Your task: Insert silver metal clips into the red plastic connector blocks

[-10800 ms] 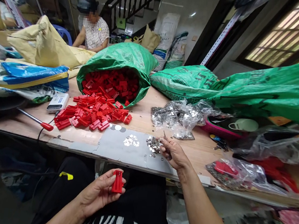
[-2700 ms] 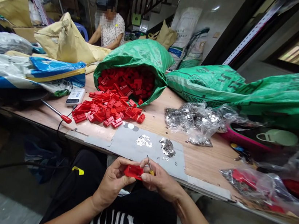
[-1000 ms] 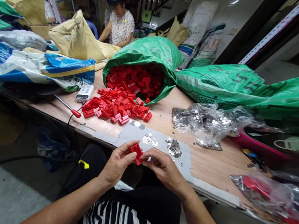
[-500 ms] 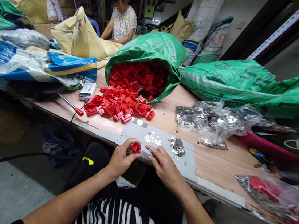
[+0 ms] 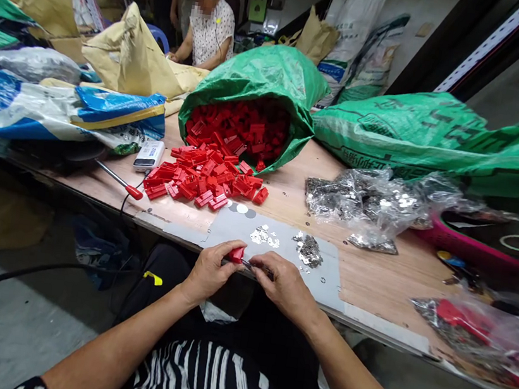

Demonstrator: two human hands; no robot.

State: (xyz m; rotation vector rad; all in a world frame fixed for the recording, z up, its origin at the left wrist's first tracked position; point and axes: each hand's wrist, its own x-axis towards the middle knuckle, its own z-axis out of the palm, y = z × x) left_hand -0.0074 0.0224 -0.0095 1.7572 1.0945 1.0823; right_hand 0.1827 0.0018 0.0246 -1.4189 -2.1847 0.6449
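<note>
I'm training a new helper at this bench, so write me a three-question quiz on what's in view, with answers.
1. The right hand holds a thin tool. What does the left hand hold at its tip?
A) A plastic bag
B) A red part
C) A white device

2. True or false: the bright pile and the darker pile both lie on the gray sheet.

3. Fill in the colour: the pieces in the mouth of the open green sack are ____.

Key: 1 B; 2 true; 3 red.
</note>
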